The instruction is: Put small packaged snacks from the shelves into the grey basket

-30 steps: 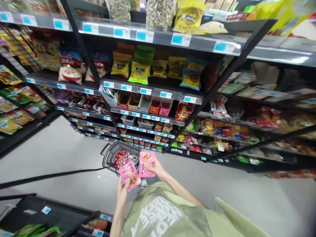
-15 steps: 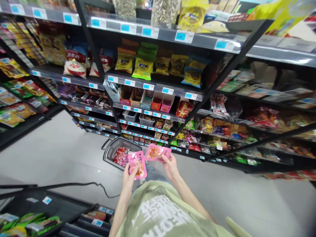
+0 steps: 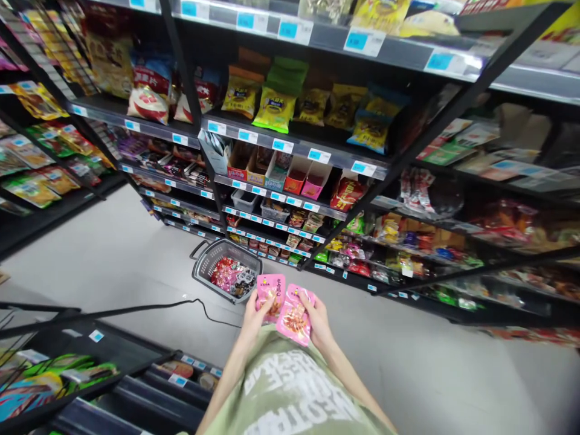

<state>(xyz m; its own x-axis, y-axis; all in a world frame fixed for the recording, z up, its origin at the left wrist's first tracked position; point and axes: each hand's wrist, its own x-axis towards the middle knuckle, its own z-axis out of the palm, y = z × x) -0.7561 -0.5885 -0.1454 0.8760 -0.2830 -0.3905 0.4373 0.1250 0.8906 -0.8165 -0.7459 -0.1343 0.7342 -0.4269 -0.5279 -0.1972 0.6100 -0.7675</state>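
Note:
Two pink snack packets are held side by side in front of my shirt, their edges meeting or nearly so. My left hand [image 3: 256,314] is closed on the left pink packet [image 3: 274,285], thumb across its front. My right hand [image 3: 316,315] grips the right pink packet [image 3: 293,321] by its upper right edge; this packet tilts and its printed food picture faces me. On the floor beyond my left hand stands a grey shopping basket [image 3: 199,264], with shiny red, pink and dark packets [image 3: 229,275] inside.
Ahead rises a tall black shelf unit [image 3: 385,158] with yellow snack bags [image 3: 275,110] and small open boxes [image 3: 294,178]. More shelving [image 3: 27,225] is at the left. A lower display rack [image 3: 149,386] is at bottom left, and a black cable [image 3: 181,303] crosses beside it.
Both packets have come nearer my body. The right one has turned from sideways to nearly upright, and the left one has shifted right. The basket's contents show more fully.

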